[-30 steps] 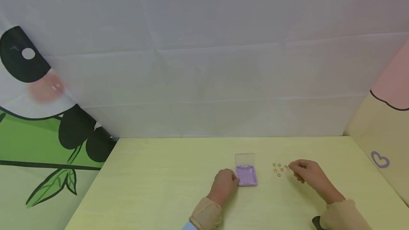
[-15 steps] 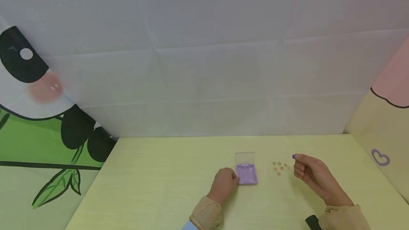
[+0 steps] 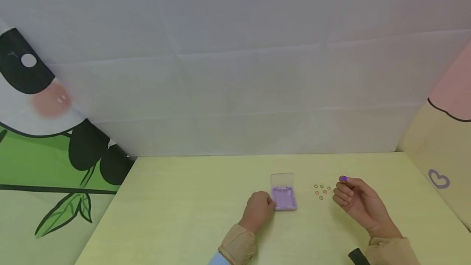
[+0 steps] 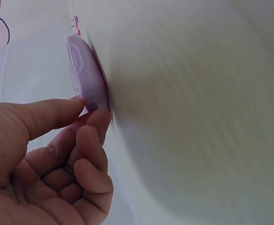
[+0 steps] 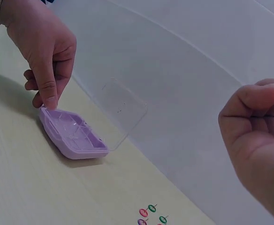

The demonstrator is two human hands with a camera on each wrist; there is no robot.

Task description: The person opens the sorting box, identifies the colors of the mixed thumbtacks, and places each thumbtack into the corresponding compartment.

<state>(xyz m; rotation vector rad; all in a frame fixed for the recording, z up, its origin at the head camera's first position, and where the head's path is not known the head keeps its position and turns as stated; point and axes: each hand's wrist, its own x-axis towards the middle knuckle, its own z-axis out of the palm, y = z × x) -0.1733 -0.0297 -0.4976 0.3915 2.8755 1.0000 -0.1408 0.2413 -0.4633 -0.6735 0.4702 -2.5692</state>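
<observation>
My left hand [image 3: 259,212] pinches the near left corner of a small purple plastic box [image 3: 284,199], thumb on the rim and fingertips below it in the left wrist view. The box lies on the table, its clear hinged lid [image 5: 120,112] standing up at the back. My right hand [image 3: 362,207] is raised right of the box and pinches a purple thumbtack [image 3: 344,178] between thumb and forefinger, its other fingers curled in. Below and left of that hand lie several loose thumbtacks, among them a red thumbtack [image 5: 143,213] and a green thumbtack [image 5: 152,208], points up.
The pale yellow tabletop [image 3: 176,207] reaches back to a white sheet-like wall [image 3: 228,93]. Cartoon-printed panels flank it left and right. A dark strap piece [image 3: 358,256] shows by the right sleeve [image 3: 391,252].
My right hand has lifted off the loose thumbtacks with the purple one and turned its palm side into view. The left hand has stayed at the box corner.
</observation>
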